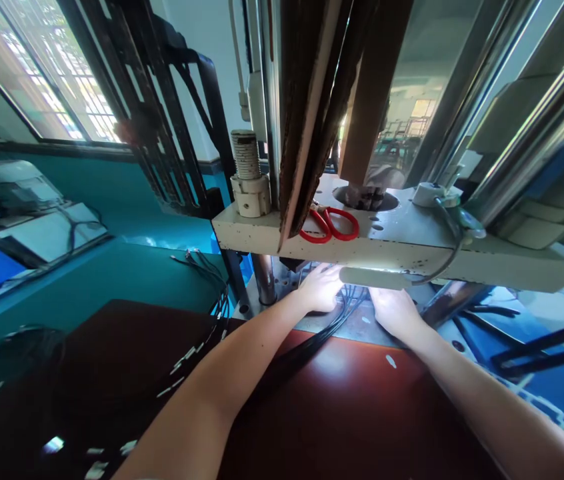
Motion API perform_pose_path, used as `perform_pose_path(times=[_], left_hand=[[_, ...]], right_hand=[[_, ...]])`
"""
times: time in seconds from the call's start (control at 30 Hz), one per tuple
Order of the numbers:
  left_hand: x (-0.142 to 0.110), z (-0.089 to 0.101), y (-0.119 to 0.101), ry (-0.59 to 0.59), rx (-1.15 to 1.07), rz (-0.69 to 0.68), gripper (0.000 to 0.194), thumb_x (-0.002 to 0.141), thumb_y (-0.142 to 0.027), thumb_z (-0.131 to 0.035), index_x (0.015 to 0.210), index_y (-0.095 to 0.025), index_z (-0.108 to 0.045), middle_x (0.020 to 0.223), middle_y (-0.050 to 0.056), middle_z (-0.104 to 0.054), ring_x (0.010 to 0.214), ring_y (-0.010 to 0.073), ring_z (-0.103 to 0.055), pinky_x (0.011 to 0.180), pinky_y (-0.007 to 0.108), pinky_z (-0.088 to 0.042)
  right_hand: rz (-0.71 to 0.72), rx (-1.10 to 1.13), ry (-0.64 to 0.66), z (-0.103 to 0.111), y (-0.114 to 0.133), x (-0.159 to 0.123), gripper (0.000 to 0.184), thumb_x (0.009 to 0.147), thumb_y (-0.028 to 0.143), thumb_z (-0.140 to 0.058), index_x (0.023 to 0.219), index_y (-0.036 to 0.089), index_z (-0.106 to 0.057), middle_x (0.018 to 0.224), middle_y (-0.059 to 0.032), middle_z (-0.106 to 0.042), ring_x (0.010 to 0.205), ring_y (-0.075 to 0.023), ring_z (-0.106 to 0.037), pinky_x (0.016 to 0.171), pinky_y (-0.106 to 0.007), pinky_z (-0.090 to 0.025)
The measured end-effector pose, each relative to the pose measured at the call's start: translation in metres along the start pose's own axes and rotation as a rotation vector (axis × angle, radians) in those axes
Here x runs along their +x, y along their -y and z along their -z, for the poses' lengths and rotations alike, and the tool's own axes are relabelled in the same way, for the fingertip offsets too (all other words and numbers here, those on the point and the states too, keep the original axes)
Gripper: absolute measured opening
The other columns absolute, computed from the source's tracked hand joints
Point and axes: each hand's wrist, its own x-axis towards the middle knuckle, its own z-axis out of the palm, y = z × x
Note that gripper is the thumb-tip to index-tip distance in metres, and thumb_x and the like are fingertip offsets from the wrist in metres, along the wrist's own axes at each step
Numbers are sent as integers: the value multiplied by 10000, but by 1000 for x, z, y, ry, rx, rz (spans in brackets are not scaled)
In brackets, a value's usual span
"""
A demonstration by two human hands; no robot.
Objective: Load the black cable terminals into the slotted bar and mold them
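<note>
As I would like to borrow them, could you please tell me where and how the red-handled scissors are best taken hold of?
Probably by the right loop of the scissors, with the hand coming from the front right: both loops face the wearer near the front edge of the white plate, while a brown slanting board crowds the left loop.

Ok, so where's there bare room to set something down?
There's bare red-brown tabletop between the black cables and your right forearm, and green surface left of the far cable ends. It's crowded under the pale beam, with your left hand and right hand beside those cables; small white pieces clutter the lower left.
</note>
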Motion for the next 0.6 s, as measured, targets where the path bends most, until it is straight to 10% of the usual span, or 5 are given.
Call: perform_pose_path(times=[0.6], left_hand=[[-1, -4, 1, 2, -72, 17, 494, 648, -170, -533, 1139, -124, -515, 1276, 131, -483, 1267, 240, -336, 1072, 395, -215]], right_hand=[[-84, 151, 172, 3, -11, 26, 389, 692, -6, -414, 996, 118, -623, 931, -135, -656, 923, -243, -589, 850, -368, -413]])
